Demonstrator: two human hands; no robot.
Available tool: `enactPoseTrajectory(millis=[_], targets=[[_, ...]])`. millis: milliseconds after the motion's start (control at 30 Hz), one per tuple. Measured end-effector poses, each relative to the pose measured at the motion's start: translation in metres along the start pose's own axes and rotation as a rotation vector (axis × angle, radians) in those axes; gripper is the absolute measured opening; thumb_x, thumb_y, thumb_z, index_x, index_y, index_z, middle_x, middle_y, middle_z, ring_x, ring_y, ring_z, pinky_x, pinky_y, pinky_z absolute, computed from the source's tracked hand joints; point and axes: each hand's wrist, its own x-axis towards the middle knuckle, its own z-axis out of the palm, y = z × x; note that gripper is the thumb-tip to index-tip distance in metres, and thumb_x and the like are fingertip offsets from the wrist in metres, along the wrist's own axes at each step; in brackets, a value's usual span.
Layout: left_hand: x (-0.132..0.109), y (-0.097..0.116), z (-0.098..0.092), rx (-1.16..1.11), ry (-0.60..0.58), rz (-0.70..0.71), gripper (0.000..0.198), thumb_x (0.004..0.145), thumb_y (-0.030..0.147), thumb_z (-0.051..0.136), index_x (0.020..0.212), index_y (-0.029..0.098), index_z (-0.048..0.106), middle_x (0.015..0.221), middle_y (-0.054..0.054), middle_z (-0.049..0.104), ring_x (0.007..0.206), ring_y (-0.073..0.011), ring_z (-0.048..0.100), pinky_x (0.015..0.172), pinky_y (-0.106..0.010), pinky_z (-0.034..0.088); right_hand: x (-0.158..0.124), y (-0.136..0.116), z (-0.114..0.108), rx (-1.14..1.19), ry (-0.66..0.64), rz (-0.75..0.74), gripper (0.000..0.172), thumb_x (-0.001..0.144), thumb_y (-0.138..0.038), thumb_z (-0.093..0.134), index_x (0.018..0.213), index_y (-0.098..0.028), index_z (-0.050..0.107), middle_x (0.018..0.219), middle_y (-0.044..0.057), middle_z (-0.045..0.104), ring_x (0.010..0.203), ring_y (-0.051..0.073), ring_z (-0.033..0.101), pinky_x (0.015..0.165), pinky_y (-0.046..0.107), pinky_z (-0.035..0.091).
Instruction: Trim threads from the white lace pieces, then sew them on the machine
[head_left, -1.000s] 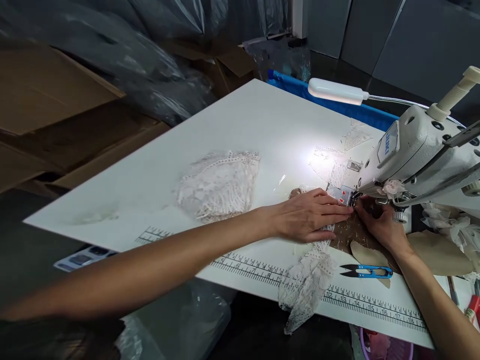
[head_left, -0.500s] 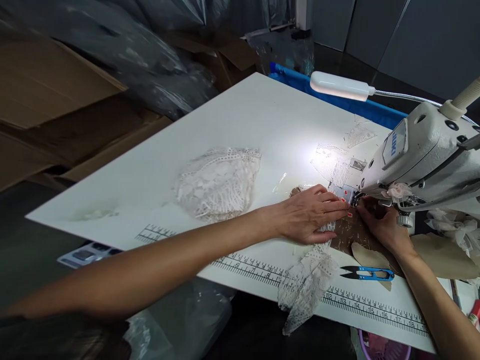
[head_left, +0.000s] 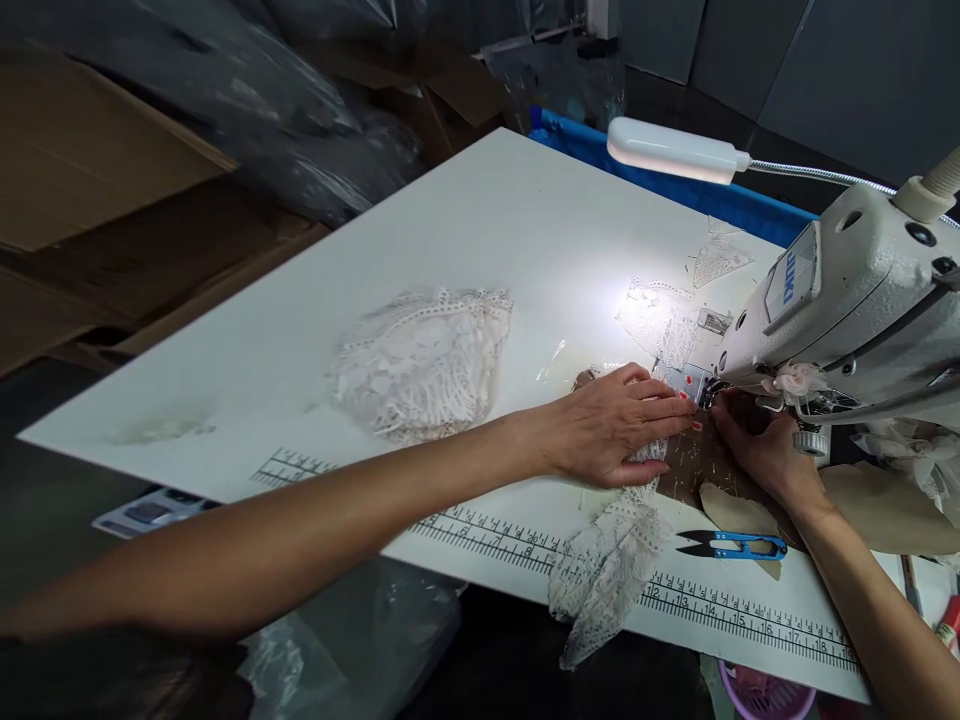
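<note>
My left hand [head_left: 616,425] lies flat, fingers stretched toward the presser foot [head_left: 707,393] of a white sewing machine [head_left: 862,290]. Under its palm runs a strip of white lace [head_left: 611,560], which trails over the table's front edge. My right hand [head_left: 769,455] is closed at the other side of the foot, its fingertips partly hidden by the machine head; what they pinch cannot be made out. Blue-handled thread snips [head_left: 739,545] lie below that hand, partly on a beige scrap [head_left: 739,507].
A heap of white lace [head_left: 427,365] lies on the white table [head_left: 300,330], left of my hands. Lace pieces [head_left: 656,310] sit beyond the needle, under a lamp [head_left: 671,150]. Along the front runs a printed ruler [head_left: 487,540]. Cardboard boxes [head_left: 97,160] stand at the left.
The view has shifted slightly, so the table and lace sit a little farther left and higher. Both hands stay in almost the same place at the machine.
</note>
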Motion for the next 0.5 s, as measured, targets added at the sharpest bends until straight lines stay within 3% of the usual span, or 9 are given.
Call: enactPoseTrajectory(millis=[500], targets=[[0.0005,0.0013,-0.0012,-0.007,-0.017,-0.018,0.042,0.095,0.04,0.05,0.132,0.021,0.055,0.133,-0.009,0.062,0.118,-0.0269,0.056,0.099,-0.04,0.036,0.0015,0.0003,0.0013,-0.029,-0.021,-0.005,0.041,0.077,-0.056,0.065,0.092,-0.019,0.073,0.098,0.013,0.076,0.096,0.032,0.071,0.089,0.049,0.055]])
